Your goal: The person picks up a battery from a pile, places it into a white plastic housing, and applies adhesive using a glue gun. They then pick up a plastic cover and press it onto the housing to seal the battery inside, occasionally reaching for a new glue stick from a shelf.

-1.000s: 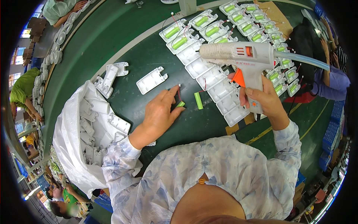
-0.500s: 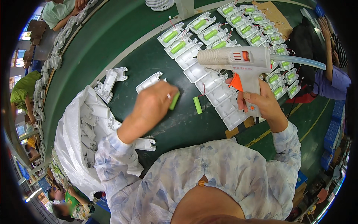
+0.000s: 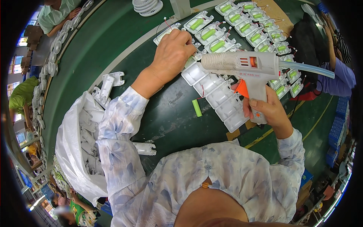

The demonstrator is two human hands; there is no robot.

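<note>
My left hand [image 3: 173, 55] is over the row of white plastic housings [image 3: 196, 73]. Its fingers are closed, pinching a green battery cell [image 3: 192, 57] that is mostly hidden by them and lies at one housing. In my right hand [image 3: 266, 108] is a white hot glue gun [image 3: 242, 62] with an orange trigger [image 3: 241, 88]. Its nozzle points left, close to my left fingers, and a clear glue stick [image 3: 308, 68] sticks out of its back. Below the housings, a loose green battery cell [image 3: 197, 108] with a red wire rests on the dark green table.
Farther back, several housings hold wired green cells [image 3: 208, 34]. At left, a white sack [image 3: 70, 151] is full of white plastic parts [image 3: 89, 138], with a loose part [image 3: 108, 89] beside it. White fan grilles [image 3: 147, 5] lie at the back. Other people work around the table.
My left hand has moved up and to the right with the green cell, from above the bare table to the housings. The glue gun stays in my right hand, nearly still.
</note>
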